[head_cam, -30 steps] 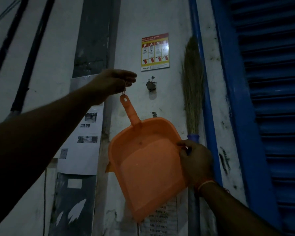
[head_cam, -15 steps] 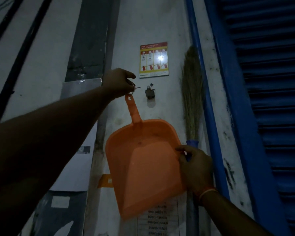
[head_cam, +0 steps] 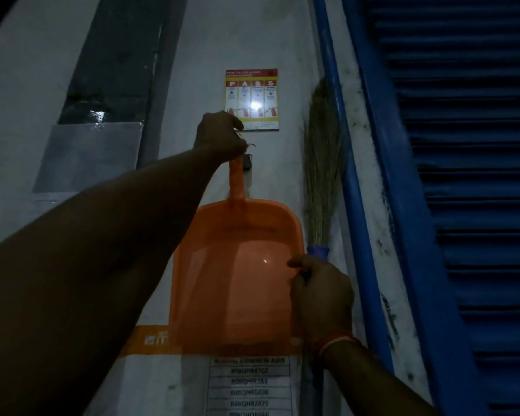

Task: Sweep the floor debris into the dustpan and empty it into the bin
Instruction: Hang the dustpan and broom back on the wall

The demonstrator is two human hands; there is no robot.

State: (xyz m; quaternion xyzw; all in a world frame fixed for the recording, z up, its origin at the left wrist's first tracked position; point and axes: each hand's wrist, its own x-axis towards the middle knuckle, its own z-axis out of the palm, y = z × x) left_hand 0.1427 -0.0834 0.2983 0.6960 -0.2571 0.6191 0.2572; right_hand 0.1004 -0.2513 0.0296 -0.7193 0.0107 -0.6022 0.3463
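Note:
An orange plastic dustpan (head_cam: 234,274) hangs upright against the white wall, handle up. My left hand (head_cam: 219,136) pinches the wire loop at the top of the handle, right beside a small dark wall hook (head_cam: 247,163). My right hand (head_cam: 320,291) grips the pan's right rim. A grass broom (head_cam: 321,163) with a blue handle collar stands bristles-up against the wall, just right of the pan. No bin is in view.
A blue pipe (head_cam: 342,145) runs up the wall beside the broom, with a blue roller shutter (head_cam: 469,175) to the right. A fire-extinguisher poster (head_cam: 251,99) hangs above the hook. Printed sheets (head_cam: 249,385) are stuck below the pan.
My left hand has carried the dustpan's handle loop right and up to the wall hook. The pan has swung from tilted to nearly upright. My right hand has kept hold of the rim.

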